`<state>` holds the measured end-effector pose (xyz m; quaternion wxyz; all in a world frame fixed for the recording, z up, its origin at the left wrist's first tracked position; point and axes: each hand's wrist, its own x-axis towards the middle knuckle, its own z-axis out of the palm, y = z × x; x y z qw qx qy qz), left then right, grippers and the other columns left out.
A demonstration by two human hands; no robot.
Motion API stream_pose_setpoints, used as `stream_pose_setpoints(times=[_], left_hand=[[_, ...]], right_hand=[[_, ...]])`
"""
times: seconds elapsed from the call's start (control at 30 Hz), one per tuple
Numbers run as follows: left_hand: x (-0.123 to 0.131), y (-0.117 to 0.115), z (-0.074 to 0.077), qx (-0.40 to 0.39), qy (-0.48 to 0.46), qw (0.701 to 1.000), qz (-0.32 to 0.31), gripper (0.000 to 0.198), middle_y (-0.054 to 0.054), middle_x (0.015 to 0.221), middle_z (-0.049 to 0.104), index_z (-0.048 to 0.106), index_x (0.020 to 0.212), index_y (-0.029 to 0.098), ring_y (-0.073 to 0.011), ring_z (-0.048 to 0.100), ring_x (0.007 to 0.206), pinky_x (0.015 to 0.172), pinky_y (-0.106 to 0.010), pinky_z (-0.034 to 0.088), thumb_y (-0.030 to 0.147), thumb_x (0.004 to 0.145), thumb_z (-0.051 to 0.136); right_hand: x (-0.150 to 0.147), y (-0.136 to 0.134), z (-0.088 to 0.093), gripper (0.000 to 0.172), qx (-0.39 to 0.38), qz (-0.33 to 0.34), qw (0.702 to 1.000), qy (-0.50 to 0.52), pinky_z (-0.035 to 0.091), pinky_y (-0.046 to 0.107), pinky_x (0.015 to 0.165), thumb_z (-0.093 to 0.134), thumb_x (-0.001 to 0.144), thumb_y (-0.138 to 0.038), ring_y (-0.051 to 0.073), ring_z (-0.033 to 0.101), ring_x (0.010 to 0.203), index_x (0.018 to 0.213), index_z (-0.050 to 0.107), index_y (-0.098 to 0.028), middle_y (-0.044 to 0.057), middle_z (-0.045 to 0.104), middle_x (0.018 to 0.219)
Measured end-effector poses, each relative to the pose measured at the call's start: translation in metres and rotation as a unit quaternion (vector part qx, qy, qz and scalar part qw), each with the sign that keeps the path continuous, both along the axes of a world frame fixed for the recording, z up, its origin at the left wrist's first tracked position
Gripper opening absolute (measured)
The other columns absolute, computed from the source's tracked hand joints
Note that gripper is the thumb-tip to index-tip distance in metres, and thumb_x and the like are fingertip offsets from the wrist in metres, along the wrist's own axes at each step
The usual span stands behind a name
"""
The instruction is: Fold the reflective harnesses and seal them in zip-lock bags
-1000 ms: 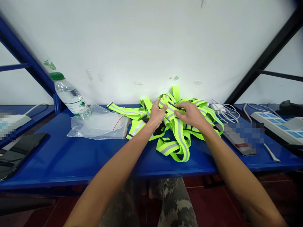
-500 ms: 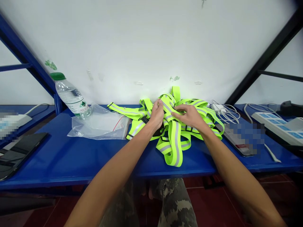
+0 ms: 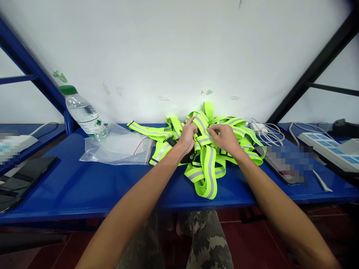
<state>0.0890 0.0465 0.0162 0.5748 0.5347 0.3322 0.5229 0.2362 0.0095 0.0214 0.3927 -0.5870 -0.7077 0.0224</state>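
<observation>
A tangled heap of neon-yellow reflective straps [image 3: 209,172] with grey stripes and black buckles lies on the blue table, a loop hanging toward the front edge. On the heap's left side, my left hand [image 3: 188,136] is curled around part of the straps, thumb pointing up. My right hand [image 3: 224,137] pinches a strap edge at the middle of the heap, thumb and forefinger together. Both hands are close to each other, with a striped band running between them. The exact bits inside my fingers are partly hidden.
Left of the straps lies a clear plastic bag [image 3: 117,145], with a green-capped water bottle [image 3: 85,114] behind it. A black phone [image 3: 25,183] is at far left. On the right are a phone [image 3: 280,166], white cables [image 3: 273,136] and a power strip [image 3: 331,149].
My right hand's fingers have drawn together into a pinch on the strap. My left thumb has lifted and shifted slightly. The strap heap has barely moved.
</observation>
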Motion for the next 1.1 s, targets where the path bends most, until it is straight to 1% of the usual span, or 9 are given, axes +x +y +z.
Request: stream_pose_setpoints(times=[0.1, 0.23, 0.37, 0.5, 0.63, 0.77, 0.9, 1.03, 1.1], left_hand=[[-0.001, -0.002, -0.001, -0.025, -0.019, 0.999, -0.021, 0.075, -0.010, 0.118, 0.068, 0.039, 0.149, 0.018, -0.0241, 0.066, 0.109, 0.095, -0.040, 0.054, 0.011, 0.076, 0.057], [-0.004, 0.000, -0.002, 0.042, 0.044, 0.998, 0.026, 0.068, -0.014, 0.138, 0.058, 0.045, 0.144, 0.015, -0.0250, 0.054, 0.129, 0.102, -0.036, 0.050, 0.012, 0.078, 0.064], [-0.005, -0.001, -0.004, 0.124, 0.117, 0.983, 0.068, 0.055, -0.012, 0.146, 0.052, 0.049, 0.142, 0.017, -0.0237, 0.050, 0.134, 0.112, -0.039, 0.042, 0.012, 0.087, 0.055], [-0.006, -0.003, -0.006, 0.181, 0.183, 0.960, 0.111, 0.049, -0.010, 0.146, 0.053, 0.051, 0.140, 0.018, -0.0252, 0.045, 0.139, 0.119, -0.041, 0.032, 0.015, 0.091, 0.051], [-0.006, -0.003, -0.010, 0.209, 0.210, 0.946, 0.132, 0.046, -0.010, 0.142, 0.057, 0.052, 0.138, 0.017, -0.0258, 0.049, 0.135, 0.116, -0.041, 0.036, 0.016, 0.093, 0.047], [-0.006, -0.005, -0.010, 0.224, 0.215, 0.943, 0.124, 0.045, -0.014, 0.138, 0.060, 0.055, 0.135, 0.012, -0.0273, 0.053, 0.131, 0.115, -0.041, 0.037, 0.016, 0.092, 0.045], [-0.004, -0.008, -0.009, 0.212, 0.197, 0.952, 0.096, 0.047, -0.009, 0.136, 0.062, 0.058, 0.134, 0.018, -0.0278, 0.052, 0.132, 0.117, -0.044, 0.035, 0.014, 0.088, 0.050], [-0.002, -0.008, -0.009, 0.202, 0.200, 0.955, 0.088, 0.046, -0.009, 0.134, 0.064, 0.060, 0.132, 0.018, -0.0276, 0.054, 0.130, 0.116, -0.045, 0.036, 0.014, 0.088, 0.050], [-0.004, -0.005, -0.008, 0.181, 0.212, 0.954, 0.111, 0.044, -0.011, 0.136, 0.063, 0.061, 0.131, 0.015, -0.0271, 0.054, 0.131, 0.116, -0.044, 0.037, 0.013, 0.089, 0.048]], right_hand=[[0.003, 0.002, -0.001, 0.025, -0.013, 0.001, 0.999, 0.042, 0.053, 0.038, 0.076, 0.054, 0.085, -0.028, 0.027, 0.071, 0.079, 0.073, 0.072, -0.017, 0.008, 0.076, 0.082], [0.006, 0.001, 0.003, 0.014, -0.060, 0.030, 0.990, 0.124, 0.058, 0.039, 0.079, 0.066, 0.076, -0.027, 0.027, 0.072, 0.083, 0.080, 0.074, -0.015, 0.010, 0.077, 0.088], [0.011, -0.001, 0.007, 0.038, -0.097, 0.062, 0.983, 0.141, 0.059, 0.039, 0.077, 0.084, 0.061, -0.035, 0.027, 0.072, 0.087, 0.090, 0.073, -0.013, 0.013, 0.076, 0.096], [0.012, -0.001, 0.005, 0.028, -0.063, 0.074, 0.983, 0.157, 0.059, 0.039, 0.077, 0.068, 0.078, -0.040, 0.026, 0.072, 0.085, 0.089, 0.074, -0.014, 0.012, 0.075, 0.096], [0.005, -0.001, 0.001, 0.033, -0.006, 0.026, 0.993, 0.111, 0.058, 0.041, 0.080, 0.074, 0.070, -0.034, 0.027, 0.071, 0.087, 0.096, 0.072, -0.014, 0.013, 0.073, 0.104], [-0.001, 0.000, -0.003, 0.037, 0.062, -0.001, 0.997, 0.045, 0.057, 0.042, 0.080, 0.072, 0.068, -0.031, 0.026, 0.068, 0.086, 0.101, 0.069, -0.015, 0.012, 0.071, 0.100], [0.000, -0.001, -0.004, 0.053, 0.120, -0.002, 0.992, -0.047, 0.054, 0.044, 0.084, 0.065, 0.072, -0.024, 0.028, 0.065, 0.091, 0.123, 0.059, -0.015, 0.011, 0.068, 0.098], [0.002, -0.004, -0.003, 0.060, 0.107, 0.006, 0.986, -0.125, 0.052, 0.045, 0.083, 0.058, 0.078, -0.022, 0.031, 0.064, 0.094, 0.136, 0.049, -0.014, 0.014, 0.067, 0.103], [0.006, -0.005, -0.003, 0.064, 0.078, 0.012, 0.987, -0.140, 0.052, 0.045, 0.082, 0.058, 0.077, -0.021, 0.032, 0.064, 0.094, 0.139, 0.045, -0.015, 0.014, 0.068, 0.103]])
